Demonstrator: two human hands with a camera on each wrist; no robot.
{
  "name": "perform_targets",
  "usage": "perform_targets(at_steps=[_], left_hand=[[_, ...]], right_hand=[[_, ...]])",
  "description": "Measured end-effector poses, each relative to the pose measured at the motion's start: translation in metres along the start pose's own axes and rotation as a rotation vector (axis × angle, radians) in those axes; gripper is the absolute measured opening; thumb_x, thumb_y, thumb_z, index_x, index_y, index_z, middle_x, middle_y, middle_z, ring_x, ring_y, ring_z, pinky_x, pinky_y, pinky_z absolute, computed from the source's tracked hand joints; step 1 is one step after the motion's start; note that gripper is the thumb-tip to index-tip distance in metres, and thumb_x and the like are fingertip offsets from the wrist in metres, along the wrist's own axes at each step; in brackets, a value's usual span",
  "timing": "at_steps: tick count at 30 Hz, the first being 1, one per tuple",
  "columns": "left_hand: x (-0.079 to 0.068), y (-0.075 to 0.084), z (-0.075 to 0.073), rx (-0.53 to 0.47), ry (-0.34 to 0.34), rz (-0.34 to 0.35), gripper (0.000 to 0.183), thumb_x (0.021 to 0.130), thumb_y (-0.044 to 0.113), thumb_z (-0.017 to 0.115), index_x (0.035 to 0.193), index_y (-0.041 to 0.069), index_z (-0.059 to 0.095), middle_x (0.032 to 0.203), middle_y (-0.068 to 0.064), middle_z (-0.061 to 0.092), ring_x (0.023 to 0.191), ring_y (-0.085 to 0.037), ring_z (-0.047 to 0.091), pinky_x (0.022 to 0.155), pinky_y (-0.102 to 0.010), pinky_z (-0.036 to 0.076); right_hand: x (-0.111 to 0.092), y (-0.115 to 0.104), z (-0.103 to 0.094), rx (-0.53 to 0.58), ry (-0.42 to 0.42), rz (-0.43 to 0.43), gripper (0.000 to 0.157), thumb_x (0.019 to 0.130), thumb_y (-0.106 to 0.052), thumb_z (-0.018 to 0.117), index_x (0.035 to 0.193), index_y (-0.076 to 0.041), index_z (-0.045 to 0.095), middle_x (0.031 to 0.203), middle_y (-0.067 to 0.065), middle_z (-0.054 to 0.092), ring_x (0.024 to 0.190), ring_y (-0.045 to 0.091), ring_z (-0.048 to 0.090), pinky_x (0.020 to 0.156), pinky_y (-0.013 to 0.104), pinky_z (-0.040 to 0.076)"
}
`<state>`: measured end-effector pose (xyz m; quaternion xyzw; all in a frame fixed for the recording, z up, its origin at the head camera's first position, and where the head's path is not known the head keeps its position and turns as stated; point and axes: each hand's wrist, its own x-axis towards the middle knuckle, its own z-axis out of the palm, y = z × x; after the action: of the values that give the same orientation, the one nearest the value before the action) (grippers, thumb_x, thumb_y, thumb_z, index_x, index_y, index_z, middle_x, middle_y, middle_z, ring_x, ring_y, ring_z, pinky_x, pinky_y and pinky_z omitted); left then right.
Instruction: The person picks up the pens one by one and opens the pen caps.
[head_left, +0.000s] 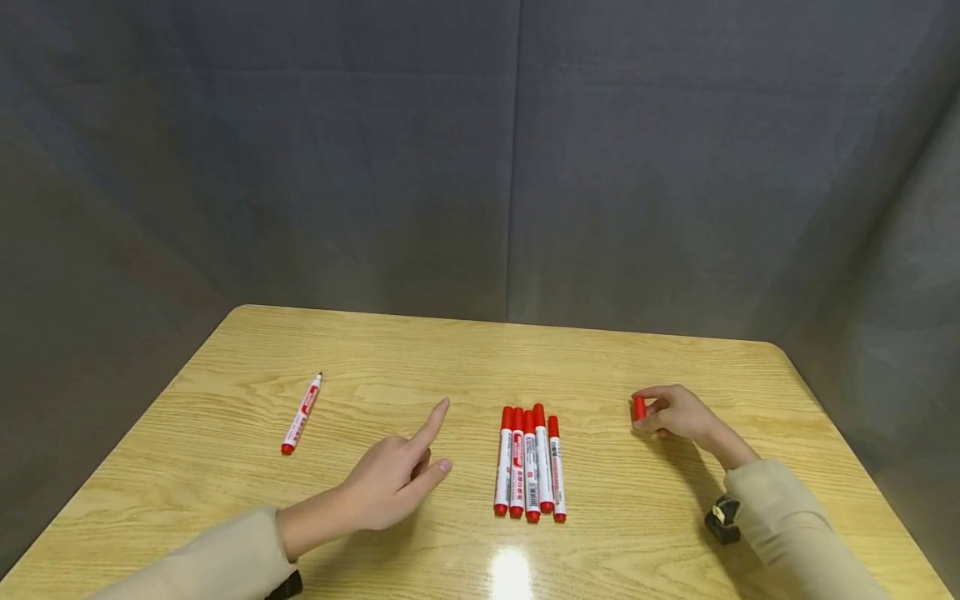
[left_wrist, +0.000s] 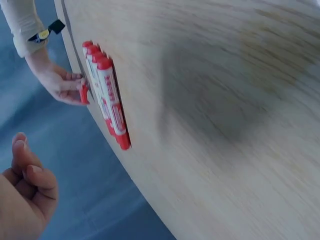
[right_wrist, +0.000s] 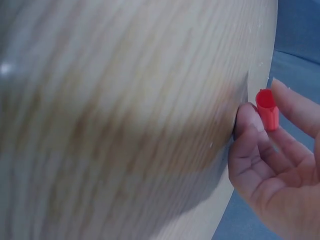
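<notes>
Between the thumb and fingers of my right hand (head_left: 681, 413) a red marker cap (head_left: 639, 408) is pinched, just over the table on the right. Its hollow open end shows in the right wrist view, where the cap (right_wrist: 270, 118) has no pen in it. My left hand (head_left: 384, 485) hovers over the table left of centre and holds nothing. Its index finger points forward and the thumb sticks out, while the other fingers curl in. Farther left lies an uncapped marker (head_left: 302, 415), white and red, its dark tip pointing away from me.
Several capped red-and-white markers (head_left: 517, 471) lie side by side between the hands, the rightmost one (head_left: 556, 471) slightly apart. They rest on a wood-grain table (head_left: 420, 358). A grey curtain (head_left: 360, 167) hangs behind and at both sides.
</notes>
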<state>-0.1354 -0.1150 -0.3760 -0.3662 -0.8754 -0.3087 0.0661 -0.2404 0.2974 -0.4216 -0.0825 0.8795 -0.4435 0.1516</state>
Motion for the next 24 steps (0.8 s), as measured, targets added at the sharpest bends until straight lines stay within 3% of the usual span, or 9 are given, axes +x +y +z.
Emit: perform_targets(at_steps=[4, 11, 19, 24], left_hand=[[0.005, 0.004, 0.009, -0.028, -0.036, -0.006, 0.06, 0.095, 0.02, 0.045, 0.142, -0.006, 0.02, 0.049, 0.015, 0.033, 0.041, 0.004, 0.023, 0.04, -0.016, 0.028], [0.012, 0.01, 0.024, -0.068, -0.103, -0.094, 0.067, 0.092, 0.026, 0.049, 0.143, -0.005, 0.018, 0.048, 0.015, 0.035, 0.04, 0.003, 0.027, 0.039, -0.016, 0.028], [0.019, 0.008, 0.041, -0.091, -0.13, -0.147, 0.073, 0.09, 0.028, 0.053, 0.143, -0.006, 0.015, 0.048, 0.013, 0.038, 0.039, 0.001, 0.03, 0.038, -0.017, 0.03], [0.025, 0.007, 0.051, -0.128, -0.161, -0.221, 0.076, 0.09, 0.032, 0.053, 0.144, -0.004, 0.012, 0.046, 0.011, 0.038, 0.036, -0.001, 0.029, 0.035, -0.017, 0.026]], right_hand=[[0.002, 0.0, 0.0, -0.006, -0.018, 0.004, 0.058, 0.08, -0.004, 0.066, 0.126, 0.018, 0.04, 0.082, 0.013, 0.054, 0.062, 0.016, 0.049, 0.052, 0.027, 0.044], [0.003, -0.002, 0.0, -0.038, -0.039, 0.005, 0.06, 0.08, -0.007, 0.067, 0.126, 0.018, 0.039, 0.08, 0.012, 0.055, 0.062, 0.016, 0.049, 0.053, 0.029, 0.044], [0.004, -0.002, 0.0, -0.052, -0.053, -0.01, 0.061, 0.079, -0.006, 0.068, 0.126, 0.02, 0.039, 0.075, 0.009, 0.054, 0.058, 0.014, 0.047, 0.051, 0.026, 0.043], [0.005, -0.003, 0.001, -0.056, -0.059, -0.006, 0.061, 0.078, -0.005, 0.068, 0.126, 0.019, 0.039, 0.075, 0.008, 0.054, 0.057, 0.013, 0.045, 0.05, 0.026, 0.041]])
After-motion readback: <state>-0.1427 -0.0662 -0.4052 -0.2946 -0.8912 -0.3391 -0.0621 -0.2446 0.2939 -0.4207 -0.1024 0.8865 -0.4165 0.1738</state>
